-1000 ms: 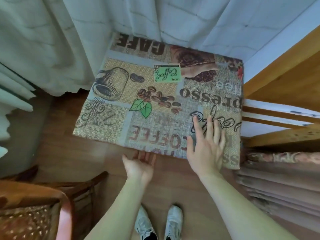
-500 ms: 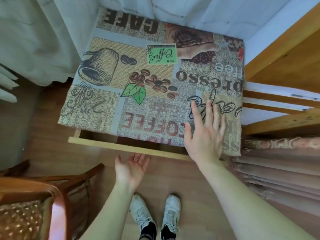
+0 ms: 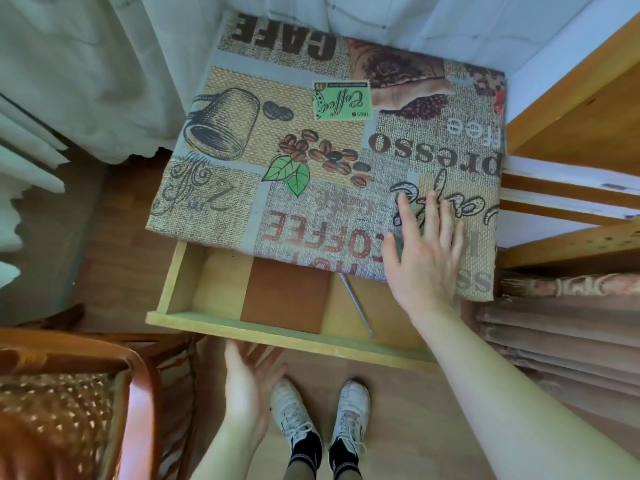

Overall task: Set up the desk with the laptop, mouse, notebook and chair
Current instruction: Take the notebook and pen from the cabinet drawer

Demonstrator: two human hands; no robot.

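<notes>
Plainly, the drawer (image 3: 277,332) is the landmark to read this moment from: it stands pulled out from under the desk (image 3: 346,140), whose top is covered by a coffee-print cloth. Above the drawer's right end, the right hand (image 3: 424,251) lies flat and spread on the cloth at the desk's near edge, gripping nothing; I judge it is there to steady the small desk against the pull. Just below the drawer's front board, the left hand (image 3: 247,379) hangs palm up with fingers loose and empty, close to the board but seemingly not touching it, as a hand that works a drawer from beneath would sit. Inside the drawer, near its middle, lies a flat brown notebook (image 3: 285,294), its far end hidden under the desk edge; just right of it a thin metal rod (image 3: 356,304) lies slantwise. Left of the drawer and nearer the person stands the chair (image 3: 79,393), not yet at the desk. No laptop or mouse shows. The likely next step is lifting the notebook out.
</notes>
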